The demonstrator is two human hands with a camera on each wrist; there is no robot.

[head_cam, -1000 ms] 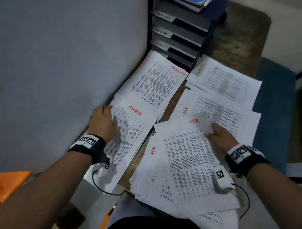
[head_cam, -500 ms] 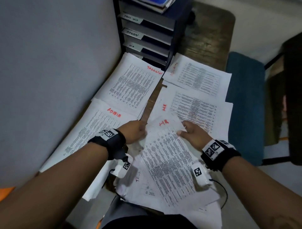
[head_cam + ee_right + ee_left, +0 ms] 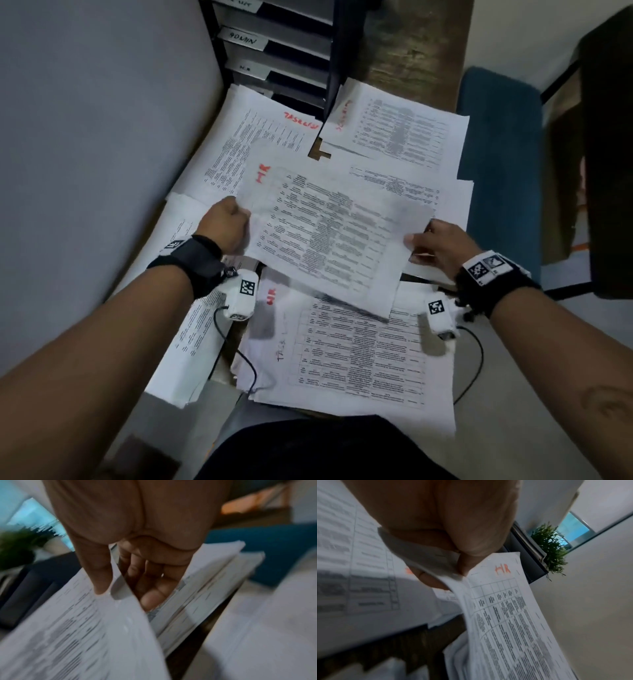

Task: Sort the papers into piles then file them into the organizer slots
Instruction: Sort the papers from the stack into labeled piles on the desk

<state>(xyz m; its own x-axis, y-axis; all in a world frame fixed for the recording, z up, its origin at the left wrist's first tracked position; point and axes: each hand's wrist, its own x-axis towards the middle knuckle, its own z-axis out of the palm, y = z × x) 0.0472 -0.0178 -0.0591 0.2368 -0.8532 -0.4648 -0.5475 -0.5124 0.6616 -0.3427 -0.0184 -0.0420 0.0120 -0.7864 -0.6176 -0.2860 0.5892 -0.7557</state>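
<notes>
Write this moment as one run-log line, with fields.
phase: sorting | left hand: pinches HR sheet | right hand: pinches same sheet | sheet: lifted above piles | organizer: not reached

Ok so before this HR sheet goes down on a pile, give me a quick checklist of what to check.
1. Left hand grip on the HR sheet: ok, pinching its left edge.
2. Right hand grip: ok, thumb on top, fingers under the right edge.
3. Label readable: ok, red HR at the top corner.
4. Sheet off the desk: ok, held above the papers.
5. Single sheet: cannot tell.
6. HR pile reachable: ok, partly under the held sheet.
</notes>
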